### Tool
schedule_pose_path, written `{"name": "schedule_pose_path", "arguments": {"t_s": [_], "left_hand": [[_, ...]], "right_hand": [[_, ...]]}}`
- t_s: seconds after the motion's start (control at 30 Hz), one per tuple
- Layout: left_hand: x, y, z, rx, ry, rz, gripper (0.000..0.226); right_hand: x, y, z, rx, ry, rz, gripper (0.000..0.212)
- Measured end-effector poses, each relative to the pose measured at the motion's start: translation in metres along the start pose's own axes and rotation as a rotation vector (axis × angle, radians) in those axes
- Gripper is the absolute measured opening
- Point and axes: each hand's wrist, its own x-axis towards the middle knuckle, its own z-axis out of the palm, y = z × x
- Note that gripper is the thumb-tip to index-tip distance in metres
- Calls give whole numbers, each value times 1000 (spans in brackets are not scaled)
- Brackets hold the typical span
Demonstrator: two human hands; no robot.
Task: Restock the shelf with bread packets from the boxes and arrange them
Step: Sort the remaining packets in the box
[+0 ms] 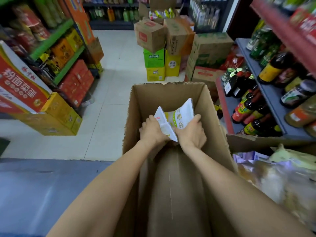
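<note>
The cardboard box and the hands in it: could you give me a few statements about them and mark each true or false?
1. Both hands are inside the open cardboard box. True.
2. The left hand hangs idle with nothing in it. False: it grips a white and green bread packet.
3. The right hand also holds packets. True.
4. The box is packed to the brim with packets. False: only the packets in the hands show, and its brown walls are bare.
5. Bottles stand on the shelf to the right of the box. True.
</note>
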Motion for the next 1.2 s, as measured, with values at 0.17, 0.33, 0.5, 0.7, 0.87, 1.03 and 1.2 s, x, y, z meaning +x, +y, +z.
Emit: {"name": "schedule_pose_path", "arguments": {"t_s": [0.17, 0.33, 0.5, 0.7, 0.87, 1.03, 1.2], "left_hand": [[-57, 21, -53, -99, 133, 82, 92], [-127, 51, -113, -201, 199, 354, 87], [-213, 113, -152, -536, -163, 713, 75], [-322, 199, -149, -224, -493, 1175, 58], [-398, 258, -117, -308, -459, 1351, 49], [-475, 309, -63, -448, -320, 1281, 67], [-536, 347, -17, -450, -223, 1088, 87]], "right_hand": [[-52, -10, -89, 98, 179, -77, 85], [-118, 15, -187, 552, 272, 87, 90], [-180, 64, -275, 741, 399, 177, 90], [-257, 138, -377, 354, 603, 196, 68], [-333, 202, -449, 145, 706, 232, 66], [-413, 263, -495, 101, 765, 340, 62], [-472, 299, -528, -172, 799, 395, 69]]}}
